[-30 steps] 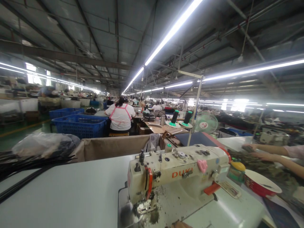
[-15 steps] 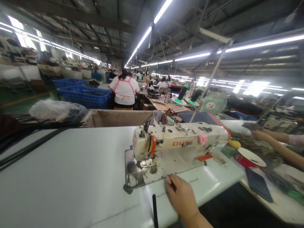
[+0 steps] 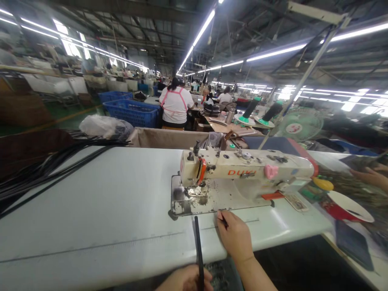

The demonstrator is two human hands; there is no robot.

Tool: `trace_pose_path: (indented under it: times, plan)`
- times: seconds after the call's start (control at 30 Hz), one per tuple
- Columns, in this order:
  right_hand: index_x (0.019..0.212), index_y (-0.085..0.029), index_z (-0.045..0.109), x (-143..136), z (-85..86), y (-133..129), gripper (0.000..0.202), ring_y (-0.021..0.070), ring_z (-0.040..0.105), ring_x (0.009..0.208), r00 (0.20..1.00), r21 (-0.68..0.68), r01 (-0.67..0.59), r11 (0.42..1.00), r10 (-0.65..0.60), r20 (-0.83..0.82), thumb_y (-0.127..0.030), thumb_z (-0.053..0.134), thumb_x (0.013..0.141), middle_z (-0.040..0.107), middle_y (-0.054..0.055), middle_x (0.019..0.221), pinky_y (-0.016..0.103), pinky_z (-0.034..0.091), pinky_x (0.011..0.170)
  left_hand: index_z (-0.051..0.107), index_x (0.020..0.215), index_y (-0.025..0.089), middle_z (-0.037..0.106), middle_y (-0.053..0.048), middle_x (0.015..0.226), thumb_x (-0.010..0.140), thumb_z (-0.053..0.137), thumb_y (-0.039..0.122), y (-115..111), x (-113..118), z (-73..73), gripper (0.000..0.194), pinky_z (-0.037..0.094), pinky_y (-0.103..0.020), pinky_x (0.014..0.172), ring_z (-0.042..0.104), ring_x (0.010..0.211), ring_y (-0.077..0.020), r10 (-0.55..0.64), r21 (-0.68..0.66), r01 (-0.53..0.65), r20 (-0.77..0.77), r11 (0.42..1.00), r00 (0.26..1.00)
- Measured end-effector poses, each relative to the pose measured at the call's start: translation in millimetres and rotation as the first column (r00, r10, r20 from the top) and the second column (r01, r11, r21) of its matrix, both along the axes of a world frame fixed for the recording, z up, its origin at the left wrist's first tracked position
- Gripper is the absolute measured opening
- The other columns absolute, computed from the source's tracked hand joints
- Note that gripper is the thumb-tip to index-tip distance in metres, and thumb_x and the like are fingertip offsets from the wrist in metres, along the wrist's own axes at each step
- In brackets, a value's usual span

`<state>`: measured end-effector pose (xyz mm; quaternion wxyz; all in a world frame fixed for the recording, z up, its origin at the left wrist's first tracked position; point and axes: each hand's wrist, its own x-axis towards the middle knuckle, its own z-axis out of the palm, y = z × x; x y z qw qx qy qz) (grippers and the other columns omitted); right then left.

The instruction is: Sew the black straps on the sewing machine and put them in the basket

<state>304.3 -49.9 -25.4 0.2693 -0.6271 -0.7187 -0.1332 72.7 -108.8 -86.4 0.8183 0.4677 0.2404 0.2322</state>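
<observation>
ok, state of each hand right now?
Left hand: closed on a black strip.
Right hand: curled beside the sewing machine; can't tell whether it holds anything.

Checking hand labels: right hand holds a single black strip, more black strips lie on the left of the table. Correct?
Wrong hand: the head view shows the left hand holding the single black strip, not the right hand. More black strips do lie on the left of the table.

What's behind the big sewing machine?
Behind the sewing machine you can see two dark thread cones, a green fan and some grey cloth. Its body covers the spot right behind it, so I can't tell what's there.
</observation>
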Motion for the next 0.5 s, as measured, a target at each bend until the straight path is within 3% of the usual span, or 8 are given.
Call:
trace_pose_path:
  times: [0.07,0.13,0.2,0.3,0.4,0.5]
  plan:
    - [0.076,-0.023,0.06,2.5,0.1,0.1,0.037,0.0166,0.059,0.061,0.997,-0.003,-0.031,1.0,0.031,-0.064,-0.034,0.043,0.107,0.064,0.002,0.066,0.029,0.037,0.063,0.067,0.118,0.022,0.073,-0.009,0.104,0.075,0.083,0.065,5.3,-1.8,8.5,0.063,0.05,-0.045,0.099,0.07,0.106,-0.0287,0.071,0.051,-0.075,0.072,0.996,0.995]
    - [0.074,-0.024,0.059,5.8,0.6,-0.7,0.039,0.0157,0.058,0.06,0.982,-0.002,-0.091,0.996,0.089,-0.169,-0.038,0.043,0.107,0.063,0.001,0.065,0.028,0.039,0.063,0.064,0.121,0.021,0.073,-0.01,0.103,0.085,0.074,0.065,6.0,-9.2,20.7,0.057,0.05,-0.042,0.094,0.07,0.103,-0.0271,0.194,0.099,-0.201,0.077,0.975,0.978]
    - [0.073,-0.024,0.058,9.7,2.1,-3.7,0.041,0.0152,0.057,0.06,0.948,-0.005,-0.128,0.992,0.121,-0.294,-0.043,0.044,0.107,0.062,0.0,0.064,0.026,0.041,0.063,0.062,0.124,0.021,0.072,-0.01,0.099,0.091,0.068,0.062,4.2,-19.6,31.3,0.053,0.051,-0.04,0.088,0.071,0.094,-0.025,0.322,0.109,-0.322,0.023,0.94,0.947]
    - [0.069,-0.024,0.058,19.7,12.1,-13.0,0.047,0.0158,0.055,0.059,0.902,-0.025,-0.087,0.996,0.068,-0.427,-0.052,0.045,0.105,0.059,0.0,0.062,0.027,0.043,0.061,0.051,0.14,0.024,0.068,-0.005,0.096,0.089,0.068,0.064,1.2,-35.0,36.7,0.067,0.053,-0.034,0.072,0.066,0.067,-0.0165,0.515,0.121,-0.504,-0.097,0.855,0.852]
    - [0.072,-0.024,0.063,44.7,39.0,-20.7,0.051,0.0179,0.056,0.06,0.871,-0.024,0.028,0.999,-0.036,-0.491,-0.062,0.046,0.102,0.06,0.001,0.062,0.029,0.042,0.061,0.045,0.147,0.026,0.065,-0.002,0.1,0.088,0.066,0.068,-0.2,-49.2,33.2,0.075,0.049,-0.028,0.057,0.058,0.056,-0.0114,0.639,0.214,-0.602,-0.252,0.769,0.727]
    - [0.081,-0.025,0.07,95.1,81.2,-13.2,0.06,0.0219,0.059,0.065,0.848,0.047,0.229,0.972,-0.176,-0.501,-0.076,0.043,0.095,0.065,0.006,0.067,0.034,0.041,0.061,0.053,0.143,0.022,0.067,-0.003,0.099,0.092,0.058,0.07,0.0,-62.4,29.7,0.07,0.049,-0.026,0.053,0.055,0.053,-0.0106,0.671,0.313,-0.593,-0.358,0.742,0.649]
